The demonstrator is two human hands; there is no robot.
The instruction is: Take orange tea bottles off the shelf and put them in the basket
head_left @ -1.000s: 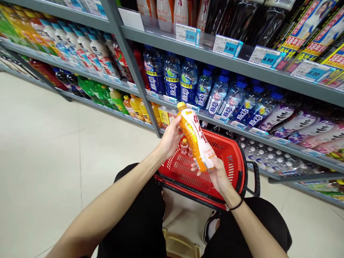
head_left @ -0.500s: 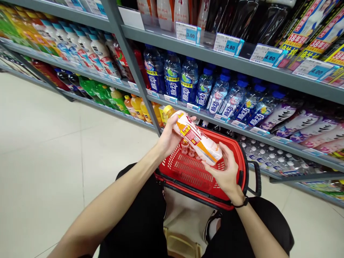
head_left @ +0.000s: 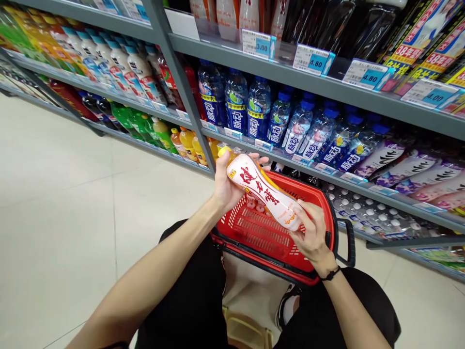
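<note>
A drink bottle (head_left: 267, 194) with a white and orange label, red characters and a yellow cap lies tilted between my two hands. My left hand (head_left: 227, 182) grips its neck end, thumb near the cap, with fingertips showing beyond the far side. At the base, my right hand (head_left: 311, 232) holds the bottle between thumb and fingers; a dark band circles that wrist. Right below the bottle is a red shopping basket (head_left: 250, 232) with slotted walls. Small bottles (head_left: 252, 201) with reddish labels stand inside it, partly hidden by the held bottle.
Grey shelves (head_left: 312, 63) run across in front, with a post (head_left: 181, 82) left of the basket. Blue-capped bottles (head_left: 259, 114) fill the middle shelf. A black basket handle (head_left: 350, 242) sticks out at right. Pale floor tiles (head_left: 72, 218) stretch to the left, and a yellowish stool (head_left: 247, 329) is below.
The bottle has been rolled in my hands, so the large red characters now face up instead of the red-and-yellow panel. My right-hand fingers have shifted over its base.
</note>
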